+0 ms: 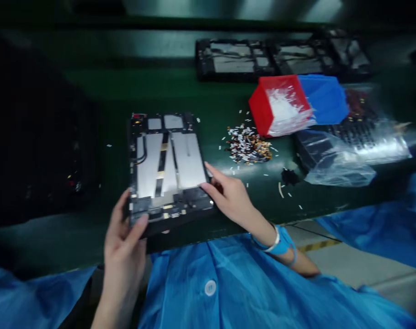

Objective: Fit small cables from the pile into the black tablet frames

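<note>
Gripping the opened tablet (167,160) by its near corner, our left hand (122,246) is curled closed around the frame, with the thumb (141,221) pressed on top. Our right hand (228,196) lies partly open, its fingers (210,170) spread and resting against the tablet's right edge without clear hold. That split works well for us: one hand anchors, while the other stays light and steadies the frame. We do best to keep our fingertips on the dark frame and off the silver panels and thin strips.

The tablet sits face down at the near edge of the green workbench (208,91), so a firm grip matters there. Just to its right lies a heap of small scraps (247,144), with a few loose bits scattered around it. Beyond stand a red bin (276,105) and a blue bin (322,98), beside a clear plastic bag (338,160). More opened tablets (233,61) lie in a row at the back.
</note>
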The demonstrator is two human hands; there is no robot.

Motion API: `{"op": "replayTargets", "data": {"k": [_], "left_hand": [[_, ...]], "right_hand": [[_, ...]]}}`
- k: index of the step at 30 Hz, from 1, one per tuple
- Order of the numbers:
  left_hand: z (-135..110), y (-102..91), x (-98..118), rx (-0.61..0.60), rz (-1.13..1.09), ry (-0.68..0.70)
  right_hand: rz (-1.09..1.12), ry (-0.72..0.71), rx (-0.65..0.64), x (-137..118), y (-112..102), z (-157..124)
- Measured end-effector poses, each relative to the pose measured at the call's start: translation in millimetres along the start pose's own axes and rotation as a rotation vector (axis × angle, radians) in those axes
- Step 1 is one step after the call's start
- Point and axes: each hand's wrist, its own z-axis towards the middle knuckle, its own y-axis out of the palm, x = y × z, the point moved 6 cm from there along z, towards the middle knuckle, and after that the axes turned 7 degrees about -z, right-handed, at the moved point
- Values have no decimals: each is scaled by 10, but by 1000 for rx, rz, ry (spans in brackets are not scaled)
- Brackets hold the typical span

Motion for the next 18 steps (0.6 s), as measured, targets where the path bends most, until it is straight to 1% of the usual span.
{"op": "replayTargets", "data": {"k": [2, 4, 7, 8, 10, 12, 13, 15, 17, 18], "left_hand": [[201, 128, 155, 59, -145, -26], [465, 325, 339, 91, -195, 10], [980, 643, 582, 154, -159, 67], [1182, 742, 650, 165, -122, 74], [1618, 920, 767, 145, -7, 65], [2055, 1052, 874, 87, 174, 54], [2256, 1100, 933, 56, 281, 70], [2594, 1154, 1043, 30, 404, 126], [2817, 1233, 1146, -1, 488, 260], [2876, 1318, 1181, -51, 534, 356]], "right_hand": [[146, -54, 59, 14, -124, 4], [181, -79, 193, 132, -329, -51], [50, -19, 405, 482, -658, -201], [-15, 17, 459, 612, -753, -249], [-138, 76, 526, 825, -899, -308], [-237, 77, 539, 924, -970, -303], [-281, 43, 525, 922, -973, -277], [-375, -68, 471, 845, -925, -203], [-480, -186, 387, 740, -822, -135], [-529, -229, 342, 701, -765, -114]]}}
